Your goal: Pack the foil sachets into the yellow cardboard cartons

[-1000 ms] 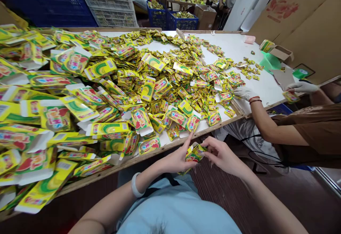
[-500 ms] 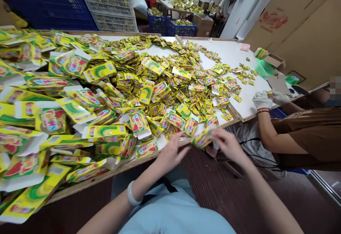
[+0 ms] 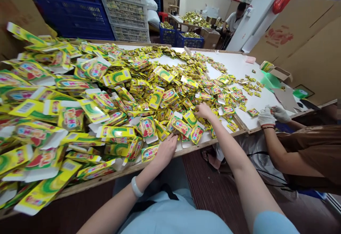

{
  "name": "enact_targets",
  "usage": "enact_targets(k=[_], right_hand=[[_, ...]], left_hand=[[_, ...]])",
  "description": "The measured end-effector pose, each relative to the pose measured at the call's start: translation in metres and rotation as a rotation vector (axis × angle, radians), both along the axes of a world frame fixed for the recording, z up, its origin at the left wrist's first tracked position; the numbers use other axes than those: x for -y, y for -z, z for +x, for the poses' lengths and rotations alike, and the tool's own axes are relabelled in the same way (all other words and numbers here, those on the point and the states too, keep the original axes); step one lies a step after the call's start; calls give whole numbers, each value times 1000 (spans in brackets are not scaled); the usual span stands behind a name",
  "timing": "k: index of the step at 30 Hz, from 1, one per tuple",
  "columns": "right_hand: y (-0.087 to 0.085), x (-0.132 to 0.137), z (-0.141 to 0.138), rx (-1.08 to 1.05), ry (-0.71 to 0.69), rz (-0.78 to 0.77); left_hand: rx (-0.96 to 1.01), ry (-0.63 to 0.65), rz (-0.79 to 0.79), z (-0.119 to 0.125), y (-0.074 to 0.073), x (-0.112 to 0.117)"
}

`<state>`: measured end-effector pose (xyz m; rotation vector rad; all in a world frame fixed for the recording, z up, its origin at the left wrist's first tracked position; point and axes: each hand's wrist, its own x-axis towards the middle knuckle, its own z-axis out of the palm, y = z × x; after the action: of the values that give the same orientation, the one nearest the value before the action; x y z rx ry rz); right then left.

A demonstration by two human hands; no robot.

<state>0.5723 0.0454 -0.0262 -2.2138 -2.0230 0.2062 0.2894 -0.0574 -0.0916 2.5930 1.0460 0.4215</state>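
Observation:
My left hand (image 3: 167, 149) rests at the near edge of the heap, its fingers drawn together by a green-and-yellow printed box (image 3: 180, 125). Whatever lies under its fingertips is hidden. Farther in and to the right, my right hand (image 3: 204, 111) reaches into the small yellow packets (image 3: 186, 103), fingers bent inward. What they grip, if anything, cannot be made out. Open-ended cartons with white flaps, such as a watermelon-print box (image 3: 148, 129), lie around my left hand. A small filled box (image 3: 253, 112) lies by itself on the white tabletop to the right.
A wooden rim (image 3: 128, 169) edges the table. At the right, a co-worker's gloved hands (image 3: 266, 116) are close to the tabletop. Green plastic (image 3: 270, 80) and an open carton (image 3: 279, 73) lie beyond. Stacked crates (image 3: 124, 11) stand behind, and another person sits farther back.
My right hand has let go of the box it held and moved forward into the packets. A box now lies near the co-worker. My left hand has shifted to the heap's edge; the view has tilted up.

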Motion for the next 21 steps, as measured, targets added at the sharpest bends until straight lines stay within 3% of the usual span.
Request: enact_targets(k=[4, 9, 15, 21], right_hand=[[21, -10, 1, -64, 39, -40], [34, 5, 7, -171, 117, 115], [29, 18, 19, -386, 162, 269], [18, 31, 33, -477, 132, 297]], left_hand=[[145, -75, -73, -4, -3, 1], [621, -249, -377, -1, -23, 1], [1133, -414, -994, 6, -35, -8], [1321, -493, -1180, 14, -49, -5]])
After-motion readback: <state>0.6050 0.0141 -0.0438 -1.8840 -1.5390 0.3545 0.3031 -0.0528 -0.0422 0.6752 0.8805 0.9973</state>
